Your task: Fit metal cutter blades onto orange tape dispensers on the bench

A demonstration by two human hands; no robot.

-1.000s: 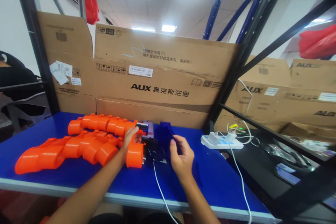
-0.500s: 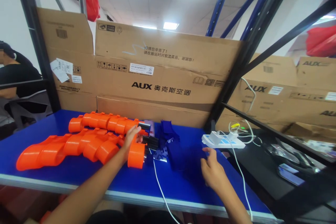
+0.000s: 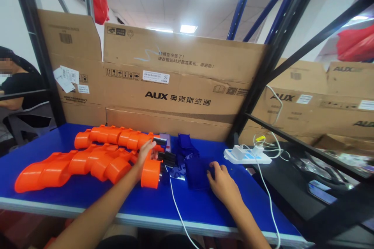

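Observation:
My left hand [image 3: 147, 152] is closed at the right end of the orange pieces, its thumb and fingers bent round something largely hidden by the hand. A short orange ring [image 3: 150, 174] sits just below it, and a black bar with a silvery edge [image 3: 159, 141] shows beyond the thumb. Several black cylinders [image 3: 167, 158] lie to the right of the fingers. My right hand [image 3: 223, 183] is at the right edge of a dark blue piece [image 3: 196, 173], fingers curved and thumb apart; whether it touches the piece is unclear.
Two rows of orange curved segments [image 3: 99, 163] lie on the blue table [image 3: 117, 202]. A white power strip [image 3: 248, 156] with plugs stands at the right. A white cable [image 3: 177, 206] runs over the front edge. A cardboard sheet [image 3: 175, 81] backs the table. A person [image 3: 25, 85] sits at far left.
My right hand has moved left, from near the power strip to the dark blue piece. The left hand stays by the orange ring. The view has shifted slightly.

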